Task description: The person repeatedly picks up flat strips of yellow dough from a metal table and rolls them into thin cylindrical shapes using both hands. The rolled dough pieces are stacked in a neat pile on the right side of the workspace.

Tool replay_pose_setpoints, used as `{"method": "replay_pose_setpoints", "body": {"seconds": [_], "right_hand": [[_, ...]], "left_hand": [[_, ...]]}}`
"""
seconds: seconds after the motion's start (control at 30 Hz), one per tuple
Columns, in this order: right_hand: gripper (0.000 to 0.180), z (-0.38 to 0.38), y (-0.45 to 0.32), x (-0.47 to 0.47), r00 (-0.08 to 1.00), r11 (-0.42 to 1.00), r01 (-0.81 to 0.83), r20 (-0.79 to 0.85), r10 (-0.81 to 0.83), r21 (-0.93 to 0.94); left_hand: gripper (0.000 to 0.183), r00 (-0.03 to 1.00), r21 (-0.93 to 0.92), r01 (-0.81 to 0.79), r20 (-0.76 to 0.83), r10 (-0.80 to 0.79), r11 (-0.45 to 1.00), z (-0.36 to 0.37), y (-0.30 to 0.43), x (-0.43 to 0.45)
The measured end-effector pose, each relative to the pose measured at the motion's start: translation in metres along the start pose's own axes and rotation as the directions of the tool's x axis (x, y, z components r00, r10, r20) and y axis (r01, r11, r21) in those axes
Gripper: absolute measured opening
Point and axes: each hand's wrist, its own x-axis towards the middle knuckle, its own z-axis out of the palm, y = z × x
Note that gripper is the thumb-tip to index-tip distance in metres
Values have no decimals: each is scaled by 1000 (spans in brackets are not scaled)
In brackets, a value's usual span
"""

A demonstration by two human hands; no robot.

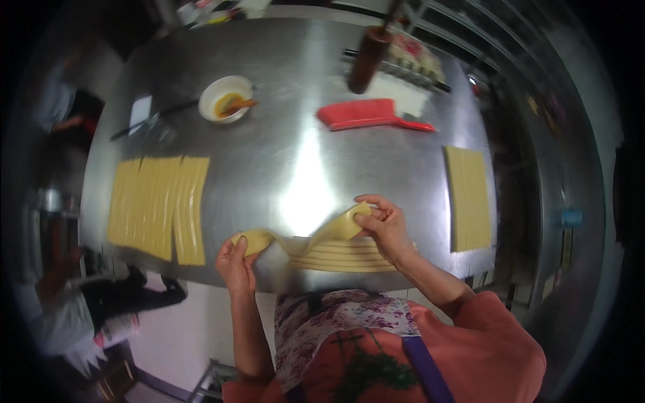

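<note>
My left hand [239, 259] and my right hand [385, 226] pinch the two ends of one flat yellow dough strip [325, 226], which sags and twists between them above the steel table [252, 191]. Partly under my right hand lies a row of several dough strips [342, 263], side by side near the table's front edge. Further left, many dough strips [146, 206] lie in a wide block with a narrow gap in it. Another block of strips [469, 201] rests by the right edge.
A white bowl [207, 101] holds yellow liquid and a brush. A red brush [358, 115], a brown wooden roller [368, 63] and a metal rolling cutter [418, 75] lie at the back right, near white flour. People stand at the left, beyond the table.
</note>
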Motion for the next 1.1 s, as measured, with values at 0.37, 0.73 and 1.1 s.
{"method": "replay_pose_setpoints", "body": {"seconds": [0.37,0.73,1.1], "right_hand": [[31,-206,110,24,927,719,-123,-337,-163,-684],[18,-224,113,25,907,216,258,159,-390,-942],[31,-224,124,-24,807,152,447,325,-493,-881]], "left_hand": [[32,702,620,-712,626,341,328,106,-147,38],[39,103,129,-967,987,-124,221,218,-240,-26],[21,64,60,-978,998,12,199,202,-211,-31]]}}
